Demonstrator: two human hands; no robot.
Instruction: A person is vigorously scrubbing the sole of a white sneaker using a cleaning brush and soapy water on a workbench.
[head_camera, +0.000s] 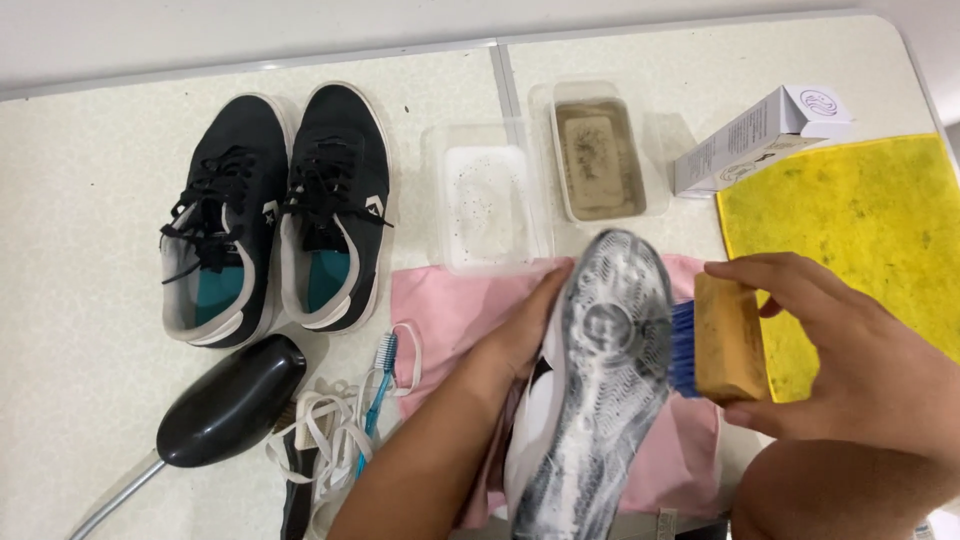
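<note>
My left hand (525, 325) grips a white sneaker (600, 370) from its left side, sole turned up and covered in soapy foam. My right hand (830, 345) is closed around a wooden scrub brush (728, 338) with blue bristles, which press against the right edge of the sole. The shoe is held over a pink cloth (455, 305) spread on the table.
A pair of black sneakers (275, 215) stands at the left. Behind the shoe are a clear tub of foamy water (487, 200) and another with murky brown water (600, 160). A white carton (750, 135), yellow cloth (860, 225), black shoe tree (232, 400), white laces (325, 430) and blue toothbrush (378, 385) lie around.
</note>
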